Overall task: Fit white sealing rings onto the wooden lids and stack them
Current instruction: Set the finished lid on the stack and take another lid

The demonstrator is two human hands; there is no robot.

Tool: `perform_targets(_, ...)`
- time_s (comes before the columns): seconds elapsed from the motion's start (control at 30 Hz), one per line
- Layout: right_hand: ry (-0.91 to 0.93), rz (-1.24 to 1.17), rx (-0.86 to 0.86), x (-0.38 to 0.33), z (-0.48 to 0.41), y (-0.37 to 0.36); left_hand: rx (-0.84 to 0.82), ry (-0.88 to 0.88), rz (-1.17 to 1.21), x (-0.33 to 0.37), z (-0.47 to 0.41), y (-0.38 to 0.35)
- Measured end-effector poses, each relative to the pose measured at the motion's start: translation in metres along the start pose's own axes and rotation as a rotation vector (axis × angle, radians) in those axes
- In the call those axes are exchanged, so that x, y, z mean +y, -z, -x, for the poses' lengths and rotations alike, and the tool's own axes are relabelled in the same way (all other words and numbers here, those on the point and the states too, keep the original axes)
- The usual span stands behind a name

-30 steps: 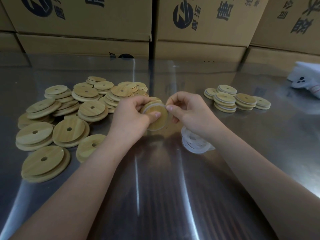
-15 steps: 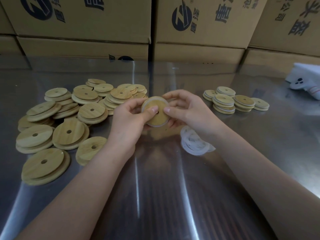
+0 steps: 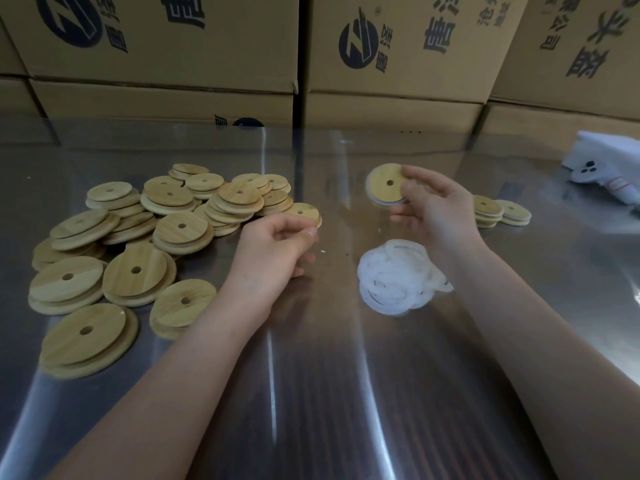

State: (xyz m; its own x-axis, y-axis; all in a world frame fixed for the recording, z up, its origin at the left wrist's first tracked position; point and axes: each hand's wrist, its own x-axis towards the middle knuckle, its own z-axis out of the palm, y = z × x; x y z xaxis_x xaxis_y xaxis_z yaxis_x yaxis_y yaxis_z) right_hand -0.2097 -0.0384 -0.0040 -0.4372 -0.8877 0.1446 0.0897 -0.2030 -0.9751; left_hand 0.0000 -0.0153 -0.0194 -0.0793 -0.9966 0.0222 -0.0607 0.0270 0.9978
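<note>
From the head camera, a shiny metal table (image 3: pixel 311 393) fills the near part of the scene. The right hand (image 3: pixel 436 216) is up in the air on the right side. Its fingers and thumb pinch the right edge of one round wooden lid (image 3: pixel 386 184). The lid is tipped so its flat face and small middle hole show, and a thin white ring shows along its left edge. Just nearer than that hand, a messy heap of white rings (image 3: pixel 394 277) lies on the table. The left hand (image 3: pixel 277 247) is in the middle, low over the table. Its fingers are loosely curled and nothing shows inside them. To its left and farther back lies a big pile of wooden lids (image 3: pixel 138 237), some lying on top of others. Far on the right, partly behind the right hand, stand a few short stacks of lids (image 3: pixel 502 211). A white thing with dark dots (image 3: pixel 602 168) lies at the far right edge. Brown cardboard boxes (image 3: pixel 166 46) stand along the far side.
</note>
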Motion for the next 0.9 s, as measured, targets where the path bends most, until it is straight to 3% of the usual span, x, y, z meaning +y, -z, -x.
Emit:
perform_targets(0.3, -0.073, -0.175, 0.387, 0.005, -0.031, 0.042, -0.023, -0.115, -0.183, -0.005, -0.002, -0.003)
perform_targets(0.47, -0.081, -0.044, 0.442, 0.013, -0.042, 0.051, -0.024, -0.173, -0.292, -0.008, -0.002, -0.005)
perform_targets(0.67, -0.060, 0.283, 0.479, 0.018, -0.048, 0.055, 0.006, -0.218, -0.335, -0.009, -0.004, -0.004)
perform_targets(0.9, -0.062, 0.467, 0.407, 0.020, -0.048, 0.056, 0.090, -0.288, -0.463, -0.008, -0.004, 0.000)
